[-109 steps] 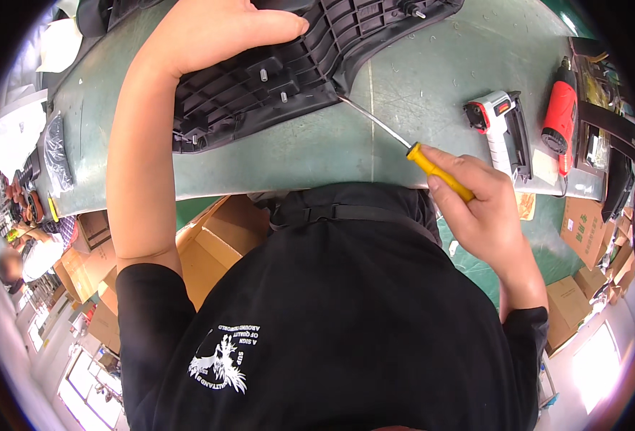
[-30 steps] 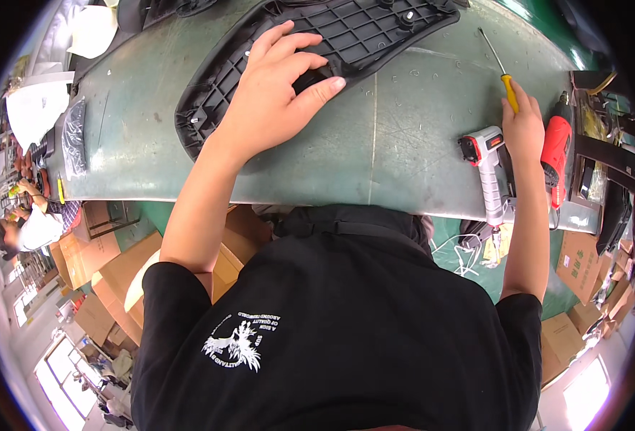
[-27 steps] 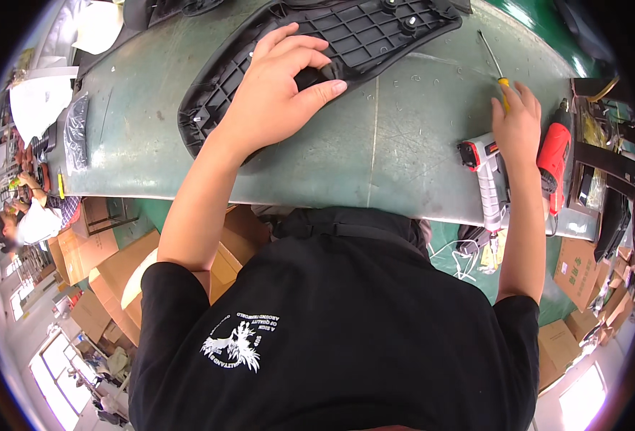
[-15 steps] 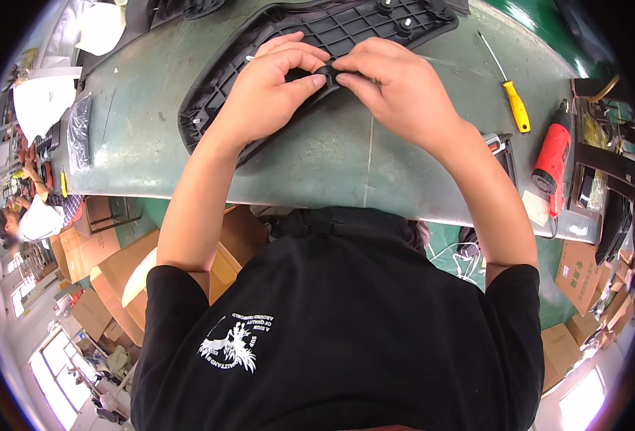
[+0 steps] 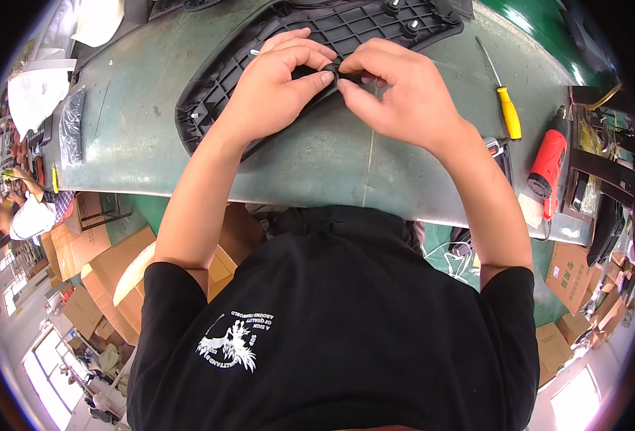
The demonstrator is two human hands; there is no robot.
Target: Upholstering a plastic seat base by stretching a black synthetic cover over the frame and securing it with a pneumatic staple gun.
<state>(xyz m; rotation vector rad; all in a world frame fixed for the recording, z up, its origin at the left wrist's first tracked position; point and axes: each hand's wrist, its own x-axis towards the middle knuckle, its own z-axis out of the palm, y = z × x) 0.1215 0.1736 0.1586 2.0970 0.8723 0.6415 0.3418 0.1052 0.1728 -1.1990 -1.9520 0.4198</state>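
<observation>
A black plastic panel (image 5: 357, 27) with a ribbed grid lies on the bench, its ribbed side up. Metal studs (image 5: 413, 26) stick up from it. Along its near edge, my left hand (image 5: 278, 90) pinches a bit of the black edge cover (image 5: 334, 74) between thumb and fingers. My right hand (image 5: 407, 90) meets it there, thumb and index fingertip closed at the same black bit. The fingers hide much of the spot, so its exact shape cannot be made out.
On the green bench (image 5: 317, 172), a yellow-handled screwdriver (image 5: 508, 115) and a red heat gun (image 5: 549, 158) lie to the right. A clear plastic bag (image 5: 73, 129) is at the left. Cardboard boxes (image 5: 120, 280) stand below the bench; another person (image 5: 30, 215) is at far left.
My right thumb and fingers have shifted slightly at the cover's edge, with the thumb straighter. My left hand keeps its pinch. The whole view has shifted a little.
</observation>
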